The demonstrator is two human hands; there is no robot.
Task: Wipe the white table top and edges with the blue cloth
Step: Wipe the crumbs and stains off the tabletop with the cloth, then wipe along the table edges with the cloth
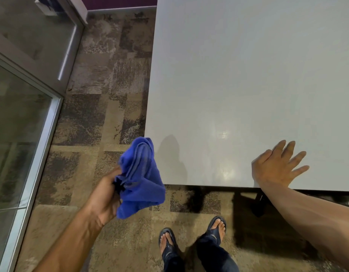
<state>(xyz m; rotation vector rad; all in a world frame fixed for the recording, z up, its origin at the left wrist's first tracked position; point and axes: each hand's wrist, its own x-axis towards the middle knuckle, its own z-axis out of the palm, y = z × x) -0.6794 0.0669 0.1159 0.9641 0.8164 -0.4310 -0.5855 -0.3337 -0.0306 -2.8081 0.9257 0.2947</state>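
Note:
The white table top fills the upper right of the head view, its near left corner close to the middle of the frame. A bunched blue cloth hangs at that corner, over the floor, with its top touching or just beside the table's left edge. My left hand grips the cloth from the left. My right hand lies flat on the table near the front edge, fingers spread, holding nothing.
Patterned brown carpet covers the floor left of and in front of the table. A glass wall with metal frames runs along the left. My feet in dark sandals stand by the front edge. A dark table leg shows underneath.

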